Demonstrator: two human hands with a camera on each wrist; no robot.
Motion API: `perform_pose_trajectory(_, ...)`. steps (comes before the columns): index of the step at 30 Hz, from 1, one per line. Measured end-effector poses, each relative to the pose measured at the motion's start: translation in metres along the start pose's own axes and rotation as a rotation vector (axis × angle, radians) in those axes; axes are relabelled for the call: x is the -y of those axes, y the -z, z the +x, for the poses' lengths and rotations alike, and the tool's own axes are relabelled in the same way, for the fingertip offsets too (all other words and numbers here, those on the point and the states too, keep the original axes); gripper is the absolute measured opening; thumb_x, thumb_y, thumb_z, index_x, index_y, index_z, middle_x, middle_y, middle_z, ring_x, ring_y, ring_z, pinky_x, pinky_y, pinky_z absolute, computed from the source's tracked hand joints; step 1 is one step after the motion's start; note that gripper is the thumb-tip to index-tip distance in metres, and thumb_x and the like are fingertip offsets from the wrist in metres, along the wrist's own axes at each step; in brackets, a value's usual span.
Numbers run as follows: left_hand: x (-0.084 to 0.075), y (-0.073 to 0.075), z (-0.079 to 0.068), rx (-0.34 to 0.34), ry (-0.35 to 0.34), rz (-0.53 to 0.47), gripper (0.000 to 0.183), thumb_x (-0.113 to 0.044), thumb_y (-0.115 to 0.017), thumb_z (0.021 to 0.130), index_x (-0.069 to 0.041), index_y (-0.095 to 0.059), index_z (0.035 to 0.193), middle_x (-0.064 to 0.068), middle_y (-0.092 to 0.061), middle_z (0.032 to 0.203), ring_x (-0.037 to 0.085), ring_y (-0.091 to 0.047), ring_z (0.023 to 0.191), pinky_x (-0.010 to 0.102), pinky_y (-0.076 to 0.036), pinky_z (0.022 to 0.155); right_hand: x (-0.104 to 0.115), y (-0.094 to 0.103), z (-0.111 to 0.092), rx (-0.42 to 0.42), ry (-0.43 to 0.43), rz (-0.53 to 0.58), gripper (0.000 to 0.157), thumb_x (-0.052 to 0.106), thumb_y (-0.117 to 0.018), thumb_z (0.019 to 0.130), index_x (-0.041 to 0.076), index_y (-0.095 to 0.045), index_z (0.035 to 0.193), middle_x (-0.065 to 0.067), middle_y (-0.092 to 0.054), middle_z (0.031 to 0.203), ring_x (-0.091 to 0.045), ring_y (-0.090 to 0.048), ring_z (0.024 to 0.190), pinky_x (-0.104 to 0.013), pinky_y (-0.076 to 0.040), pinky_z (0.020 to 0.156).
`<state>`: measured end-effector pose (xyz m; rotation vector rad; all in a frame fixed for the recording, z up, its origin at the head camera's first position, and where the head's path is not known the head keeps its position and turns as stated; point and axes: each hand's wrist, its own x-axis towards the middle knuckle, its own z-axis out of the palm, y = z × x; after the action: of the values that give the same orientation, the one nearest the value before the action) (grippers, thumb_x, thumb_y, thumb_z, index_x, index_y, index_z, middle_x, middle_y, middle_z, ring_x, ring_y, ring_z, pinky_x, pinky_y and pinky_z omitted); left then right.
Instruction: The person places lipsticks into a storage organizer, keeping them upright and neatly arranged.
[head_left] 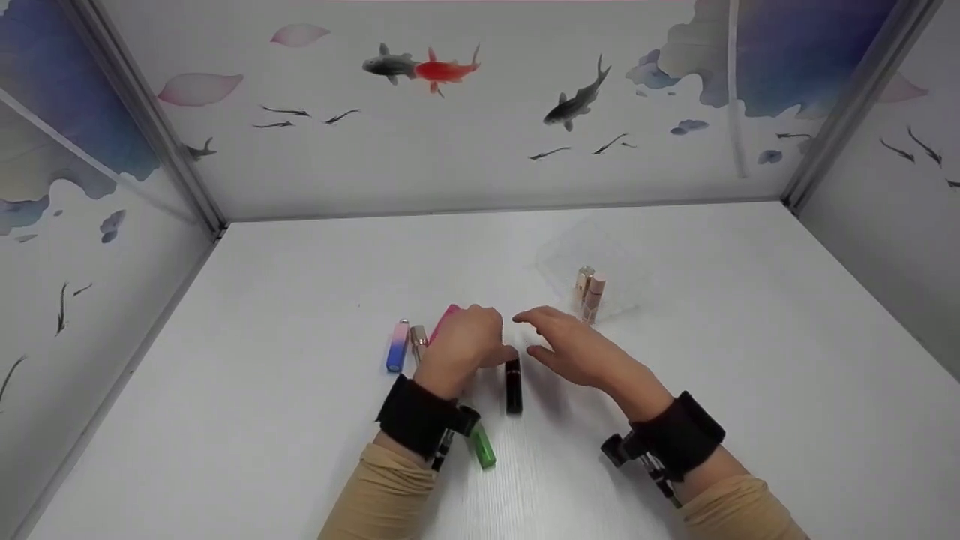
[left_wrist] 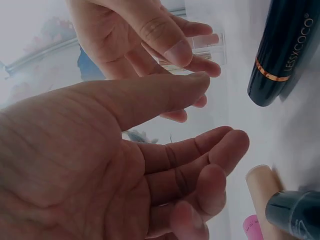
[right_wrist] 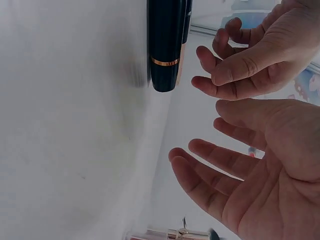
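Note:
My left hand (head_left: 463,341) hovers over the table with its fingers loosely bent and nothing between them. Opposite it, my right hand (head_left: 581,351) is also empty, fingers spread, its thumb facing the left one. A black lipstick-like tube (head_left: 514,390) with a gold band lies between and just below the hands; lettering shows on this black tube (left_wrist: 280,55) in the left wrist view. Partly behind the left hand lies a pink tube (head_left: 445,318). A beige tube (left_wrist: 257,182) and a dark-capped tube (left_wrist: 290,210) lie below the left fingers in that view.
Left of the hands lie a pink-and-blue tube (head_left: 398,346) and a gold tube (head_left: 418,337). A green tube (head_left: 484,448) is near the left wrist. At the back right, two pinkish-gold lipsticks (head_left: 592,298) lie by a clear plastic bag (head_left: 626,277). Printed panels (head_left: 480,165) wall the table.

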<state>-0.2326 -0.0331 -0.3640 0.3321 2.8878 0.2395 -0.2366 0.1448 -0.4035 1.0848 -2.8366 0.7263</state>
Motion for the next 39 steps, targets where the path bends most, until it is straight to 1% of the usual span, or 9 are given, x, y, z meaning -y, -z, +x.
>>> perform_pose_trajectory(3, -0.002, -0.002, 0.001, 0.069, 0.037, 0.038, 0.041, -0.041, -0.071, 0.088, -0.006, -0.072, 0.11, 0.005, -0.063, 0.085, 0.017, -0.05, 0.07, 0.032, -0.052, 0.067, 0.002, -0.003, 0.0, 0.056, 0.011, -0.022, 0.043, 0.002, -0.062, 0.094, -0.004, -0.053, 0.135, -0.022, -0.059, 0.135, -0.037, -0.058, 0.125, -0.05, -0.048, 0.104)
perform_pose_trajectory(8, -0.004, -0.007, 0.002, 0.155, 0.076, 0.04, 0.042, -0.046, -0.074, 0.085, -0.009, -0.073, 0.105, 0.002, -0.06, 0.078, 0.016, -0.054, 0.066, 0.03, -0.048, 0.059, 0.007, -0.007, 0.0, 0.123, 0.022, -0.042, 0.045, -0.001, -0.064, 0.091, -0.006, -0.054, 0.135, -0.022, -0.058, 0.134, -0.036, -0.056, 0.127, -0.05, -0.048, 0.106)
perform_pose_trajectory(11, -0.005, -0.009, 0.002, 0.195, 0.093, 0.018, 0.04, -0.047, -0.076, 0.083, -0.01, -0.073, 0.099, 0.0, -0.059, 0.07, 0.015, -0.055, 0.063, 0.029, -0.045, 0.056, 0.008, -0.009, 0.0, 0.152, 0.024, -0.043, 0.044, -0.002, -0.064, 0.09, -0.005, -0.056, 0.133, -0.021, -0.059, 0.133, -0.036, -0.057, 0.126, -0.049, -0.048, 0.105)
perform_pose_trajectory(15, -0.006, -0.011, 0.001, 0.239, 0.12, -0.052, 0.036, -0.045, -0.08, 0.079, -0.011, -0.071, 0.088, 0.0, -0.059, 0.067, 0.015, -0.055, 0.059, 0.027, -0.044, 0.054, 0.008, -0.011, -0.001, 0.168, 0.034, -0.053, 0.041, -0.004, -0.062, 0.09, -0.003, -0.058, 0.131, -0.02, -0.061, 0.13, -0.035, -0.058, 0.124, -0.048, -0.048, 0.104)
perform_pose_trajectory(19, -0.006, -0.014, 0.002, 0.267, 0.131, -0.099, 0.036, -0.043, -0.083, 0.076, -0.01, -0.07, 0.081, 0.001, -0.063, 0.065, 0.014, -0.056, 0.055, 0.027, -0.044, 0.052, 0.007, -0.013, 0.0, 0.159, 0.077, -0.064, 0.037, -0.009, -0.057, 0.09, -0.005, -0.06, 0.126, -0.02, -0.065, 0.123, -0.034, -0.062, 0.118, -0.047, -0.05, 0.101)
perform_pose_trajectory(23, -0.006, -0.016, 0.004, 0.289, 0.127, -0.114, 0.034, -0.043, -0.082, 0.078, -0.01, -0.071, 0.077, 0.001, -0.062, 0.062, 0.013, -0.055, 0.053, 0.027, -0.043, 0.052, 0.006, -0.014, 0.0, 0.148, 0.118, -0.076, 0.033, -0.011, -0.055, 0.088, -0.006, -0.062, 0.12, -0.02, -0.067, 0.116, -0.033, -0.064, 0.111, -0.046, -0.052, 0.098)
perform_pose_trajectory(29, -0.003, -0.018, 0.007, 0.275, 0.096, -0.075, 0.03, -0.038, -0.078, 0.081, -0.01, -0.068, 0.073, 0.001, -0.061, 0.065, 0.013, -0.052, 0.053, 0.027, -0.041, 0.051, 0.005, -0.015, 0.001, 0.118, 0.172, -0.079, 0.032, -0.014, -0.054, 0.085, -0.004, -0.067, 0.111, -0.016, -0.07, 0.104, -0.029, -0.067, 0.101, -0.043, -0.054, 0.091)
perform_pose_trajectory(33, -0.001, -0.019, 0.009, 0.264, 0.079, -0.074, 0.029, -0.035, -0.079, 0.08, -0.01, -0.068, 0.071, 0.001, -0.061, 0.066, 0.014, -0.051, 0.054, 0.027, -0.04, 0.05, 0.004, -0.015, 0.002, 0.106, 0.187, -0.081, 0.031, -0.015, -0.054, 0.084, -0.002, -0.07, 0.107, -0.014, -0.072, 0.1, -0.027, -0.068, 0.097, -0.041, -0.055, 0.088)
perform_pose_trajectory(39, -0.001, -0.017, 0.009, 0.289, 0.089, -0.121, 0.027, -0.031, -0.079, 0.08, -0.009, -0.067, 0.07, 0.002, -0.058, 0.061, 0.014, -0.051, 0.051, 0.026, -0.041, 0.048, 0.003, -0.015, 0.003, 0.093, 0.174, -0.079, 0.026, -0.014, -0.058, 0.084, 0.0, -0.071, 0.101, -0.013, -0.072, 0.096, -0.025, -0.068, 0.094, -0.04, -0.055, 0.085)
